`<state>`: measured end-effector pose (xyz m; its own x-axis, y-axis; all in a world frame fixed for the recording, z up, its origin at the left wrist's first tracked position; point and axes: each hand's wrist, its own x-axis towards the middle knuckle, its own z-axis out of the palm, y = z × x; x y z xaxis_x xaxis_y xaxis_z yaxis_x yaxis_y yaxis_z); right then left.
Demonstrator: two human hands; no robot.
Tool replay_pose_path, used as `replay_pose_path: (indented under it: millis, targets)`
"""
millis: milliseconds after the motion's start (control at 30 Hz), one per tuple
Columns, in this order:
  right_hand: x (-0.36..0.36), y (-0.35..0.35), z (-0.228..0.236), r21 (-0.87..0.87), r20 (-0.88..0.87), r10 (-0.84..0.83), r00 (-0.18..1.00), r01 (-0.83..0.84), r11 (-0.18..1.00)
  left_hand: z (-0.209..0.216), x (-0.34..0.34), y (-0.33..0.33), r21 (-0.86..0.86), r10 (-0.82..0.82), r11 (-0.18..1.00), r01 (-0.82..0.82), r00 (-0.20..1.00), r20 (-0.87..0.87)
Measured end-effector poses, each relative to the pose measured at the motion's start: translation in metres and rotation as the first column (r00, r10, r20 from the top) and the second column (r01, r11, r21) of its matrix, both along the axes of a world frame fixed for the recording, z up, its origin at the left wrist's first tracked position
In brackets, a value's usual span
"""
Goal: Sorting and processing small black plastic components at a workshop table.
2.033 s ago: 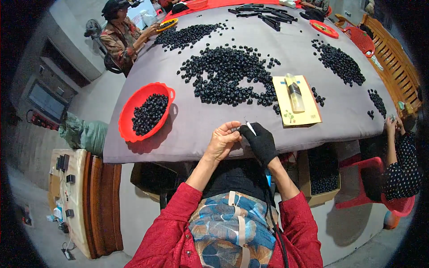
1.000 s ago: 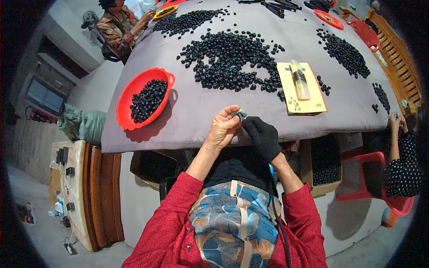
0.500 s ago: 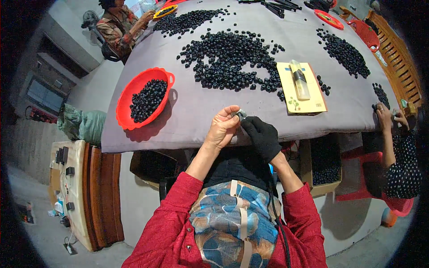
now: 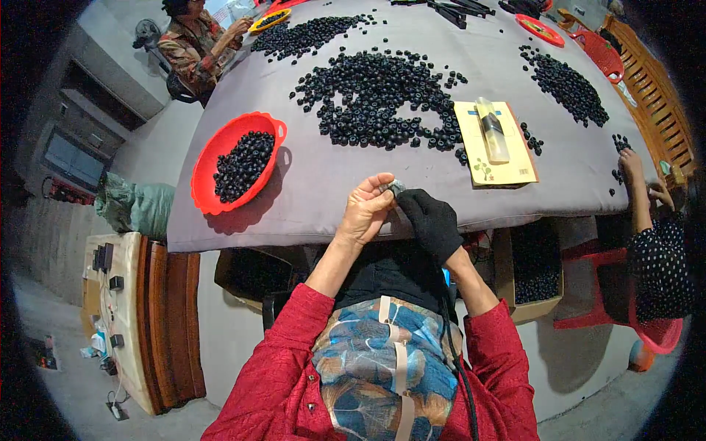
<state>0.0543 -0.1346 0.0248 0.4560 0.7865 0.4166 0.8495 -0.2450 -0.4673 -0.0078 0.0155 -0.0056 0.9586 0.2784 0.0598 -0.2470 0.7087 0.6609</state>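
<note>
My bare left hand [image 4: 365, 211] is closed in a pinch at the table's near edge. Between its fingertips sits a small greyish crumpled piece [image 4: 396, 187], too small to make out its kind. My right hand [image 4: 430, 226], in a black glove, meets it there with curled fingers; whether the glove also grips the piece is hidden. Beyond my hands spreads a large pile of small black beads [image 4: 375, 99], with a hollow in it. Left of them, a red scalloped plastic basin [image 4: 206, 165] holds more black beads [image 4: 245, 165].
A yellow booklet [image 4: 507, 173] carries a clear tube with a black band [image 4: 494, 136]. More bead piles [image 4: 566, 88] lie on the grey tablecloth [image 4: 331, 220]. Co-workers sit at far left [image 4: 195, 51] and right [image 4: 658, 257]. A carton of beads [image 4: 537, 272] stands below the table.
My hands stay almost in place; the gloved right hand shifts very slightly. At the right, the co-worker's hand has moved up along the small bead pile, and the beads there are more scattered.
</note>
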Motion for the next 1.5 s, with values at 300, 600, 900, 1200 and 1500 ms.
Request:
replay_pose_path:
  millis: [300,600,900,1200,1500]
  targets:
    - [0.006,0.004,-0.01,0.247,-0.273,-0.053,0.961,0.123,0.961,0.002,0.0,0.0,-0.032,-0.01,0.999,0.01,1.0,0.012]
    - [0.009,0.013,0.001,0.222,-0.32,-0.03,0.947,0.105,0.969,0.005,0.0,-0.004,0.048,-0.056,0.997,0.055,0.998,0.021]
    - [0.013,0.006,-0.015,0.129,-0.069,-0.052,0.996,0.06,0.99,0.041,-0.024,0.015,0.488,0.238,0.869,-0.081,0.933,-0.27]
    - [0.003,0.008,0.006,0.076,-0.479,-0.138,0.867,0.198,0.977,0.103,-0.094,0.184,0.94,0.806,0.174,-0.294,0.591,0.036]
    - [0.013,0.002,-0.013,0.264,0.112,-0.087,0.99,0.055,0.963,0.097,-0.034,0.127,0.934,0.597,-0.312,-0.172,0.73,0.333]
